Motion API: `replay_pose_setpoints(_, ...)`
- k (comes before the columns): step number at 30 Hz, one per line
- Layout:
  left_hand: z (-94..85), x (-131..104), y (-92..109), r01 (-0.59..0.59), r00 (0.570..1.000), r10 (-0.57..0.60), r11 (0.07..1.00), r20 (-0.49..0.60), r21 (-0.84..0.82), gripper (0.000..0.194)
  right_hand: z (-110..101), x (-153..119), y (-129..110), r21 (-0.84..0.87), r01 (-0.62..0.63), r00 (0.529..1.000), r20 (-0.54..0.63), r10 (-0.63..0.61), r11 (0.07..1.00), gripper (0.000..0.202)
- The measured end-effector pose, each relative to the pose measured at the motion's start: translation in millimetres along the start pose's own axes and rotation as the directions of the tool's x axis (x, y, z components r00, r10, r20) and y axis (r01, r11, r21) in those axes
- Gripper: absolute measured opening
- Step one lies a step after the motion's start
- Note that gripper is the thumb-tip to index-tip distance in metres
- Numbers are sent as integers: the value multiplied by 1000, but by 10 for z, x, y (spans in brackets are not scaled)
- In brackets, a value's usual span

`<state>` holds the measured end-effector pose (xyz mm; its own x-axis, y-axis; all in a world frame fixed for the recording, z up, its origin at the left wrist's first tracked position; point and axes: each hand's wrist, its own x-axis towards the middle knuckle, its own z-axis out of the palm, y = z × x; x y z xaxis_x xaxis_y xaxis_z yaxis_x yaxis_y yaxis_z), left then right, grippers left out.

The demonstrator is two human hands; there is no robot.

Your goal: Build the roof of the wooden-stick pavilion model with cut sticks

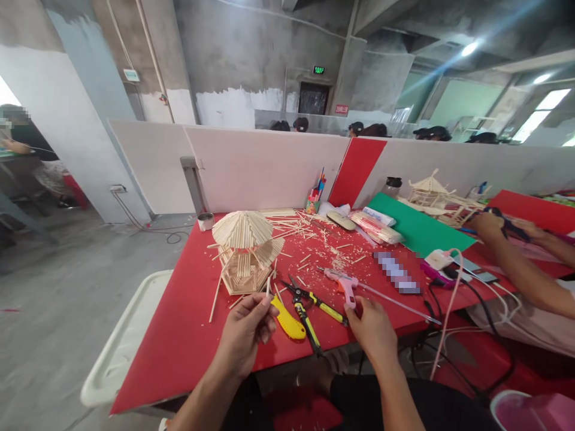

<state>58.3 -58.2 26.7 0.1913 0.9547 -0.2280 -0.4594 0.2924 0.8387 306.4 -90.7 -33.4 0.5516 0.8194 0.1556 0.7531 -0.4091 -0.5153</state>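
Forearms [204, 392] of the person extend from the lower edge over the near side of the red tabletop [179, 359]. The left hand [247, 326] keeps a narrow pinch: thumb and fingers close on a short wooden stick [268, 286]. The right hand [372, 329] closes its fingertips on the lower handle of the pink glue gun [345, 284], which points left. A translucent glue rod [399, 303] extends from the rear of the glue gun toward the right.

Between the hands lie a yellow-handled tool [290, 320] and two cutting tools [309, 326] with yellow-and-black handles. Beyond the left hand, the stick model [245, 254] stands upright on the tabletop; it has a conical roof and an angular base. Loose sticks [296, 224] and wood chips [339, 257] are scattered right of and behind it.

Farther back are an open tin [206, 222], a decorated pen cup [313, 203], an oval case [340, 220] and a plastic pack of sticks [376, 227]; print on the pack is too small to read. To the right, a green sheet [417, 227] lies near a second stick model [431, 188] and a co-worker's hands [489, 226].

Behind the white partition [269, 167], a red wall sign [341, 109] carries illegible characters. A lit green sign [318, 69] hangs above the dark doorway [313, 99]; its lettering is also unreadable.
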Motion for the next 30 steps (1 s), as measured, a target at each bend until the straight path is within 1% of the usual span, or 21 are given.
replay_pose_setpoints(2, -15, 66, 27, 22, 999, -23, 998, -22, -53, 37, 46, 43, 53, -3, -37, 998, 51, 37, 999, 37)
replay_pose_setpoints(6, -62, 190, 81, 88, 994, -98, 984, -56, -156, 25, 87, 249, 34, 45, -136, 983, 130, 129, 990, 37)
replay_pose_setpoints(8, -84, 237, 104, 111, 991, -124, 973, -54, -201, 19, 104, 355, 23, 94, -190, 975, 138, 176, 977, 36)
replay_pose_setpoints(10, -100, 279, 129, 133, 988, -148, 963, -46, -234, 16, 125, 417, 17, 185, -218, 970, 153, 191, 958, 30)
replay_pose_setpoints(13, -115, 338, 170, 158, 983, -177, 952, -48, -261, 15, 156, 382, -35, 385, -222, 970, 183, 162, 896, 32)
replay_pose_setpoints(16, -125, 391, 201, 182, 976, -208, 943, -64, -280, 12, 151, 204, -210, 570, -199, 977, 184, 112, 797, 38)
replay_pose_setpoints(19, -135, 428, 211, 201, 972, -226, 935, -56, -293, 14, 76, 2, -495, 706, -151, 979, 206, 3, 692, 37)
replay_pose_setpoints(20, -137, 437, 211, 207, 972, -231, 930, -45, -304, 15, 41, -47, -596, 765, -124, 975, 212, -65, 632, 36)
replay_pose_setpoints(21, -140, 444, 212, 215, 971, -238, 922, -33, -321, 16, 6, -83, -692, 789, -94, 971, 206, -118, 608, 32)
replay_pose_setpoints(22, -143, 449, 213, 232, 967, -254, 911, -21, -342, 16, -24, -108, -779, 783, -53, 974, 178, -141, 620, 27)
replay_pose_setpoints(23, -145, 453, 216, 254, 961, -277, 896, -12, -365, 17, -49, -122, -855, 756, -12, 979, 141, -145, 654, 23)
replay_pose_setpoints(26, -146, 463, 235, 305, 942, -336, 855, -1, -419, 17, -77, -127, -1019, 615, 70, 994, 21, -105, 785, 17)
replay_pose_setpoints(28, -140, 477, 255, 305, 940, -340, 849, -4, -432, 18, -66, -121, -1087, 569, 90, 995, -9, -103, 818, 15)
replay_pose_setpoints(30, -130, 496, 277, 297, 942, -334, 851, -11, -432, 21, -44, -116, -1139, 540, 118, 992, -19, -128, 833, 14)
